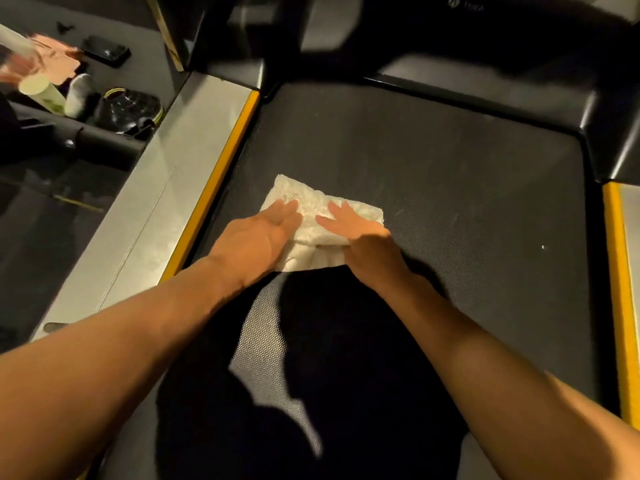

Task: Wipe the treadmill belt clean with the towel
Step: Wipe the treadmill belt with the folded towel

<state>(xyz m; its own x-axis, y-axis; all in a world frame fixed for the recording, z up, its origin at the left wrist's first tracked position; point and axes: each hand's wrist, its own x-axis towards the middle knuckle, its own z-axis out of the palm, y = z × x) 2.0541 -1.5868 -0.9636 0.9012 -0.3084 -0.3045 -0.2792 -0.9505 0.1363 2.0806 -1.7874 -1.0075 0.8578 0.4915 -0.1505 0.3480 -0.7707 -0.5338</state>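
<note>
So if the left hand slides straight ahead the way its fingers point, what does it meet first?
The left hand lies flat on the white towel, fingers pointing up and right. Beyond the towel's edge only bare treadmill belt shows, then probably the black front cover.

Far up and left of the left hand (pixel 256 237) we see a black phone (pixel 106 51), a pale bottle (pixel 43 91), and a white cup (pixel 78 95).

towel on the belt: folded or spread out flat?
Folded. The white towel is a compact rectangle with a doubled edge at its near side, pressed onto the treadmill belt under the left hand and right hand.
</note>
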